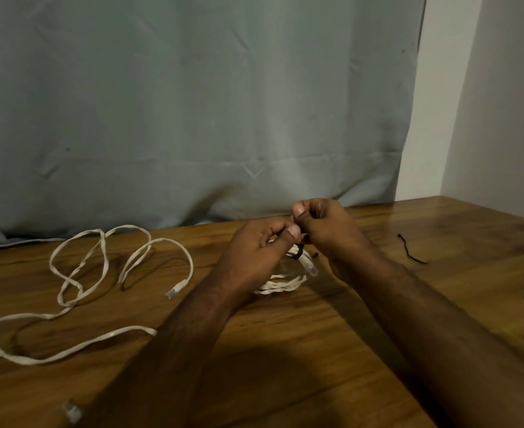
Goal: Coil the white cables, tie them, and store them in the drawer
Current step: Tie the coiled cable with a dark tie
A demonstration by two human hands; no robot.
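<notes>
A coiled white cable (280, 284) lies on the wooden table (316, 350) just right of the frame's centre, its flat loops bunched together under the two hands. A thin dark tie (298, 253) wraps the top of the bundle, and a clear plug (311, 268) sticks out beside it, pointing toward the lower right.

The left hand (254, 251) has its fingers curled in, the thumb pressed against the fingertips at the top of the coil, pinching near the tie. The right hand (325, 223) is also curled, thumb and forefinger pinched together just above the tie; what exactly sits between the tips is too small to tell. The two hands touch at the thumbs.

Both forearms reach in from the bottom edge and converge at centre, the hands raised a little above the table.

A second white cable (78, 282) sprawls loose across the left of the frame in wide loops, one plug near centre left. A spare dark tie (410, 250) lies on the table at the right, well apart from the hands. A grey-blue curtain (193, 103) hangs behind.
</notes>
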